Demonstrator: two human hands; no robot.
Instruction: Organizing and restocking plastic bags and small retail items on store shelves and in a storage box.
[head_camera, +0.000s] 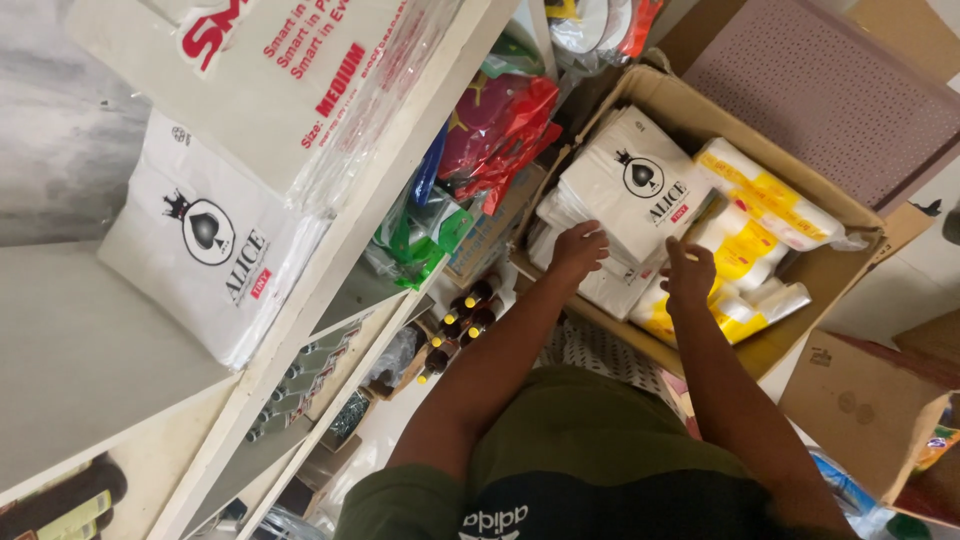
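An open cardboard box (800, 185) on the floor holds a stack of white plastic-wrapped packs (630, 185) with a black emblem and several white-and-yellow wrapped rolls (760, 205). My left hand (578, 250) reaches into the box and rests its fingers on the edge of the white packs. My right hand (688, 272) is beside it, fingers curled at the side of the same stack, next to the yellow rolls. Whether either hand actually grips a pack is unclear.
White shelves (330, 260) rise at the left, holding matching white packs (205, 240) and a larger white bag (270, 70). Dark bottles with yellow caps (460, 320), green and red bags (480, 140) sit below. More cardboard boxes (860, 400) stand at the right.
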